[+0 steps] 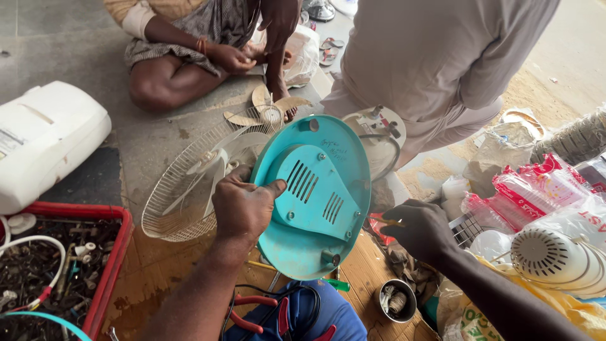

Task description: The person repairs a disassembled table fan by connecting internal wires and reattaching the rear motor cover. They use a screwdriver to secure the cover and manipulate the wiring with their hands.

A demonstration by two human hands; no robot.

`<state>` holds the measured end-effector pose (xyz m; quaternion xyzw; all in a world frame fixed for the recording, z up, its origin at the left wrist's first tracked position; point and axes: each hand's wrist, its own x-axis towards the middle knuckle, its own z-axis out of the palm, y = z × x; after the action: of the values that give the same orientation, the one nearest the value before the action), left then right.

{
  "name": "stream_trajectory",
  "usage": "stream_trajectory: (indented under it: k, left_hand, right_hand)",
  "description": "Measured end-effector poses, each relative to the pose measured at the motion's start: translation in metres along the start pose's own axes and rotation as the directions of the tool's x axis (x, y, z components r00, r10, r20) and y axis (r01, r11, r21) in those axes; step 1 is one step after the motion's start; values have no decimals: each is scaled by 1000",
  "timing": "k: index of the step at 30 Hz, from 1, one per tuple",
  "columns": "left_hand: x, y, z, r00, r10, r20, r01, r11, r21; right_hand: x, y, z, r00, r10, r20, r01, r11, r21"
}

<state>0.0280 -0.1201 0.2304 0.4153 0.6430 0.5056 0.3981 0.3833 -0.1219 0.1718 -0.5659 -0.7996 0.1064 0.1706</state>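
The left hand (pixel 243 205) grips a teal fan base (pixel 312 196), fingers curled over its edge. The right hand (pixel 420 230) pinches a small yellowish tool (pixel 388 221) beside it.

The floor (pixel 69 44) is grey concrete, stained and dusty, with sandy patches toward its far right edge, under flat daylight. A brown mat (pixel 369 268) covers the floor near the bottom edge, and a dark mat (pixel 95 180) lies at the left. A red tray (pixel 110 268) of small parts sits at the bottom left corner beside a white casing (pixel 44 139).
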Motion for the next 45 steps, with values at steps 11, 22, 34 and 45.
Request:
stream_trajectory:
  k: [11,22,34,45]
  left_hand:
    - [1,7,-2,999,-10,32,9,999,42]
    - [3,7,0,999,-36,4,36,995,93]
    - [3,-4,3,1000,-2,-31,3,1000,20]
    - [6,-12,0,999,15,-28,-13,996,91]
  right_hand:
    - [14,2,-3,979,58,194,-68,997,44]
    - [28,3,-9,702,483,524,-641,748,170]
    - [27,7,3,561,603,567,-775,624,102]
    - [19,2,2,806,466,364,-510,860,27]
